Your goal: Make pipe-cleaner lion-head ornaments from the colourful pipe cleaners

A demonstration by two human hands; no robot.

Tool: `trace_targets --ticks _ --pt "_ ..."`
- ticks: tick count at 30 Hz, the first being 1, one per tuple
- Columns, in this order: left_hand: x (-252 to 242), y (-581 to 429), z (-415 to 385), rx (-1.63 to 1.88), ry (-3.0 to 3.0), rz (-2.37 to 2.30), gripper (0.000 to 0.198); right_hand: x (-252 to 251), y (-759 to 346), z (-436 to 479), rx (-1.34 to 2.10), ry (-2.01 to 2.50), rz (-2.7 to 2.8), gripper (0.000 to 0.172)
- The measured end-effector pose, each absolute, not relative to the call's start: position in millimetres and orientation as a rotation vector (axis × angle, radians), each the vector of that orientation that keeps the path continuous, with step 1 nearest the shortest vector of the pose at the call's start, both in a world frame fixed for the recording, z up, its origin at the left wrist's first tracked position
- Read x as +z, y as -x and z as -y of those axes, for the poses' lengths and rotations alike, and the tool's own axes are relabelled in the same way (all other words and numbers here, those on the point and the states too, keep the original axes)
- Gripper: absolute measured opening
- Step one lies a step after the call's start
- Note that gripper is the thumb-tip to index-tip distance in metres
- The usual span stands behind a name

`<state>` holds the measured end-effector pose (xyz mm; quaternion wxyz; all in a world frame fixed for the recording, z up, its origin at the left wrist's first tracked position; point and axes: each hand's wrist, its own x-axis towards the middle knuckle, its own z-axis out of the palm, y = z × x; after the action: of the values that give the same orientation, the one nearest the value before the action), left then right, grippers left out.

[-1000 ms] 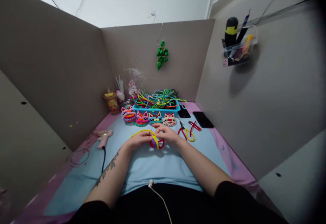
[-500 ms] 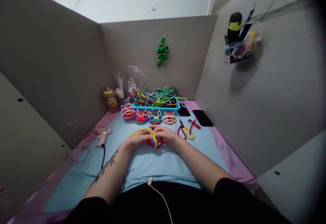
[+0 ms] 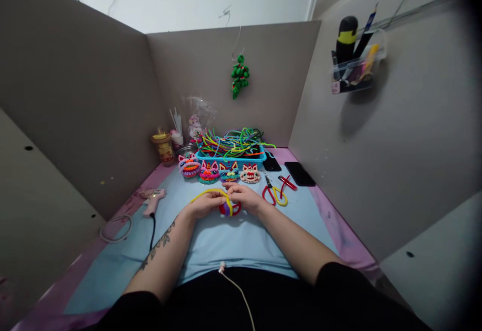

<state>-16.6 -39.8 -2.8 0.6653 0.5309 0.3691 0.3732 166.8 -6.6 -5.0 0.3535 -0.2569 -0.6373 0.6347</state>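
Between my two hands is a small round piece of bent pipe cleaners (image 3: 227, 209), in red, purple and yellow. My left hand (image 3: 206, 204) is closed on its left side, with the thumb and fingers pinching. A long yellow pipe cleaner (image 3: 211, 191) runs from the piece back over that hand, its free end pointing left. My right hand (image 3: 244, 197) pinches the upper right of the same piece, fingertips close to those of the left. The fingers hide part of the piece. Several finished pipe-cleaner animal heads (image 3: 209, 173) stand in a row just beyond my hands.
A blue tray (image 3: 230, 159) of loose pipe cleaners stands behind the heads. Scissors (image 3: 274, 194), a red tool (image 3: 288, 183) and a black phone (image 3: 299, 174) lie to the right. At left are a pink glue gun (image 3: 154, 202) with its cable and a cup (image 3: 163, 148). Grey partitions surround the table.
The piece is turned slightly and sits a little higher. The fingers of my right hand have shifted slightly. My left hand stays almost in place.
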Motion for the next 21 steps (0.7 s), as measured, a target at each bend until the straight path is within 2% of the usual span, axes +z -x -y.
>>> trace_targets --ticks 10,21 --pt "-2.6 15.8 37.8 0.94 -1.169 -0.863 0.033 -1.7 -168.0 5.6 1.685 0.663 1.564 0.017" --pt "-0.8 15.0 40.1 0.944 -1.19 -0.828 0.028 0.6 -163.2 13.4 1.533 0.714 1.638 0.014"
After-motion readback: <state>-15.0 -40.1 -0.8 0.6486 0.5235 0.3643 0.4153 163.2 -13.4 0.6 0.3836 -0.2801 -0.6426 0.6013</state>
